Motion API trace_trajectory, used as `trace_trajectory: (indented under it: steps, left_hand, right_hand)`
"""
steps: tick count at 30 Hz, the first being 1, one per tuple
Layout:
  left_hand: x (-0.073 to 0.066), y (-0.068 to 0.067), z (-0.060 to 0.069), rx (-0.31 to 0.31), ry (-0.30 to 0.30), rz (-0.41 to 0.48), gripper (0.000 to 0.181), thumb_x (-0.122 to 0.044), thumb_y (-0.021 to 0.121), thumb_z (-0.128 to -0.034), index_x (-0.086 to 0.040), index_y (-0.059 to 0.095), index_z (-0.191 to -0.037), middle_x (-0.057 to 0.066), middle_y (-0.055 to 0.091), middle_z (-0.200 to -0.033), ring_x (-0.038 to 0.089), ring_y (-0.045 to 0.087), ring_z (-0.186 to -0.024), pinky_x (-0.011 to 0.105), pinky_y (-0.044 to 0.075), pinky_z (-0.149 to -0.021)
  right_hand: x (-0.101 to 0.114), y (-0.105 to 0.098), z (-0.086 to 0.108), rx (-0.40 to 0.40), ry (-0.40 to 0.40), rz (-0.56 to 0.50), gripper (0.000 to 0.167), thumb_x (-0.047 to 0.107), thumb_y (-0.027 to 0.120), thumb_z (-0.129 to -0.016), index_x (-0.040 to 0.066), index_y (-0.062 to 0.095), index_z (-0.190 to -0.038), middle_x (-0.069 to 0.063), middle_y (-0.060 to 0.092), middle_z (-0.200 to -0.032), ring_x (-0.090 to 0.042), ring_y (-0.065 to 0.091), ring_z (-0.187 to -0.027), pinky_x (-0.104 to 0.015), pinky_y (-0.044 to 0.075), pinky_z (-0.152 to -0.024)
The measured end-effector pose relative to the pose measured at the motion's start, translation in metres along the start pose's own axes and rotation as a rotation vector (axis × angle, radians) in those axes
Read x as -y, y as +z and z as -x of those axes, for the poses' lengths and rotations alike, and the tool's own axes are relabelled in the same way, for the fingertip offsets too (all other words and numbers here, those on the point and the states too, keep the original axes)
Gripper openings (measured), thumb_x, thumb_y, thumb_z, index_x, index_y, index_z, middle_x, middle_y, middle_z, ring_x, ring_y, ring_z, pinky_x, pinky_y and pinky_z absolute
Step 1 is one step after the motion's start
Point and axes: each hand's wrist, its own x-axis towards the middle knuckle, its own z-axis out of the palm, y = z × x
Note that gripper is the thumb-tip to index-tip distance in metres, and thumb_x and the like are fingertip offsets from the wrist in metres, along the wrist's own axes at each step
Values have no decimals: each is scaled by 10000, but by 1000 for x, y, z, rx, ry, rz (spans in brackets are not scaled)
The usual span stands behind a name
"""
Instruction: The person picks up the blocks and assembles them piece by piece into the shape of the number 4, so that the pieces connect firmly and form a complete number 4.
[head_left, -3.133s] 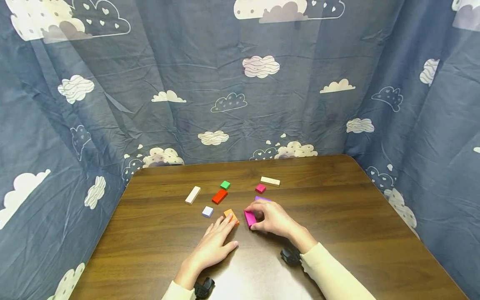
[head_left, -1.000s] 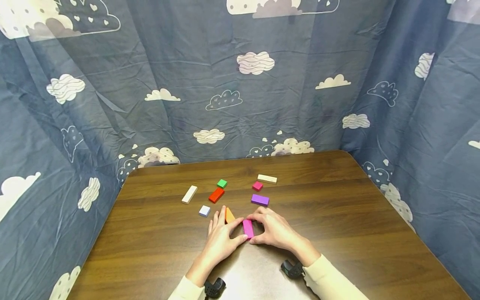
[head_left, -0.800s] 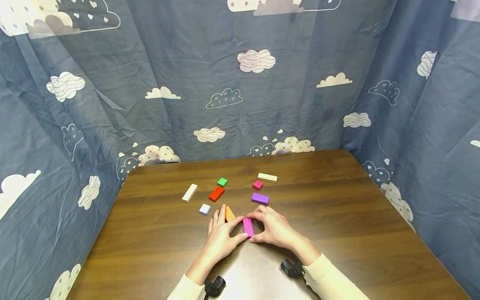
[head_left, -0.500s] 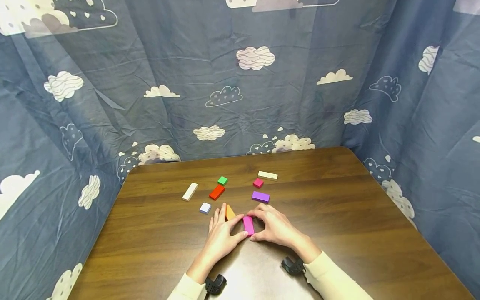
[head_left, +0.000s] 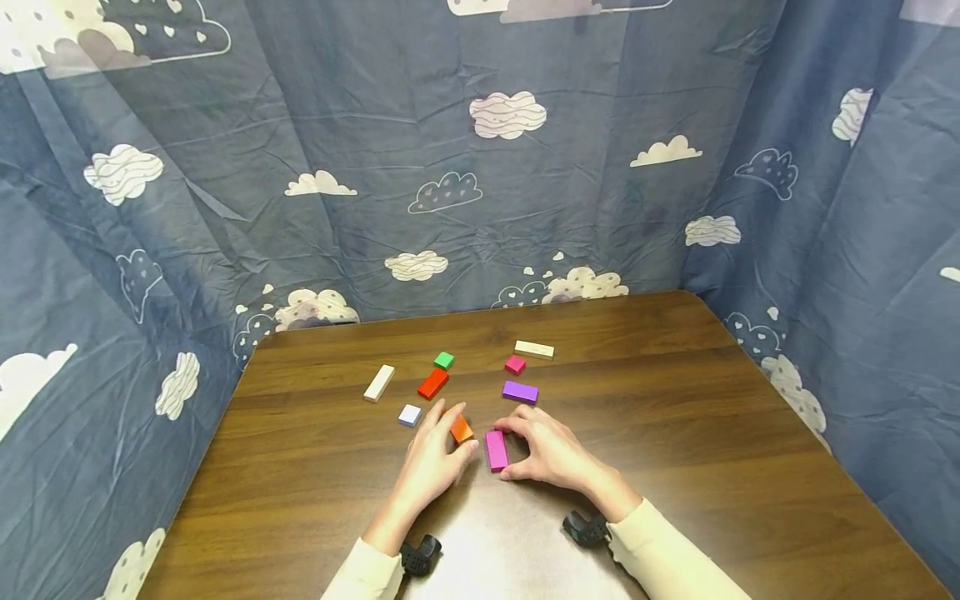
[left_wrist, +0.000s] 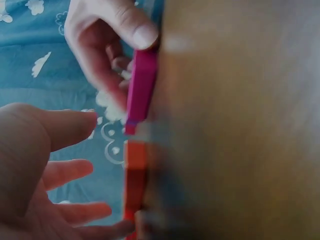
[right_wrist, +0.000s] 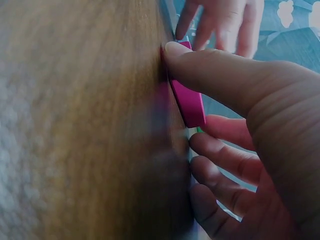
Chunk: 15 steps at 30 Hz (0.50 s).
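Observation:
A magenta block (head_left: 497, 451) lies on the table in front of me. My right hand (head_left: 551, 452) pinches it lengthwise, thumb at the near end and index finger at the far end; the right wrist view shows the thumb against the block (right_wrist: 189, 102). To the left, my left hand (head_left: 429, 462) hovers with fingers spread and holds nothing. Just beyond its fingers lies an orange block (head_left: 461, 428), partly covered by them in the head view. In the left wrist view the orange block (left_wrist: 135, 172) stands a short gap from the magenta one.
Farther back lie a purple block (head_left: 521, 392), a crimson square (head_left: 515, 364), a cream bar (head_left: 534, 350), a red block (head_left: 432, 384), a green square (head_left: 444, 361), a white bar (head_left: 379, 383) and a pale blue square (head_left: 409, 415). A cloud-patterned curtain hangs behind the brown table (head_left: 637, 375).
My left hand first lay on the orange block, then touched the magenta block too; now it has drawn off to the left. My right hand has brought the magenta block slightly nearer and keeps its pinch.

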Motion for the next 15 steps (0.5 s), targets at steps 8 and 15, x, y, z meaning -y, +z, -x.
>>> trace_trajectory:
  steps: [8,15]
  left_hand:
    - [6,-23,-16,-27,48,-44,628,-272,781,-886,-101,547,-1443,147,559,-1406,351,524,-1284,571,406,-1027]
    - [15,-21,-17,23,47,-60,620,-291,809,-860,-20,595,-1375,148,601,-1364,329,530,-1290,529,398,-1053]
  right_hand:
    - [-2,-1,0,9,0,-11,702,436,916,-662,191,685,-1278,74,601,-1106,-88,533,-974,-350,486,-825]
    - [-2,0,2,-4,-4,-7,671,430,912,-671,184,696,-1258,75,605,-1099,-89,538,-979,-349,485,-833]
